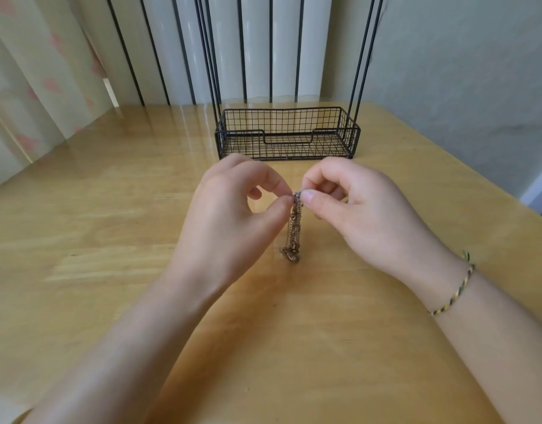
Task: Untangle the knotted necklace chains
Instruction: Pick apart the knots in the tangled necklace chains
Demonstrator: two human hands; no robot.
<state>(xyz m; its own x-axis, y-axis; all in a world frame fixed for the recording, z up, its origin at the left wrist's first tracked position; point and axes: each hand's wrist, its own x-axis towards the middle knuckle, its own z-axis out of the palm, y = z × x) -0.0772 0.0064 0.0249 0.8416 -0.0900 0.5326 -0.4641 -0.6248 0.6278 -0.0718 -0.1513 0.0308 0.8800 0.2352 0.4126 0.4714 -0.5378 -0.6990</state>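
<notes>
Grip: I saw left hand [233, 206] and right hand [358, 206] pinching the necklace chains [295, 228] at top.
Technique: I judged gentle sideways teasing best, not tugging.

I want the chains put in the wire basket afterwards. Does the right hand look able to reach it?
Probably yes: the basket stands just beyond the right hand, open on top, nothing between them, though that hand is busy pinching the chains.

At the centre of the frame, the left hand [233, 206] and right hand [352, 206] pinch the top of the necklace chains [294, 228], which hang in a tangled bunch down to the table [95, 224]. A black wire basket [286, 134] stands just above them.
</notes>
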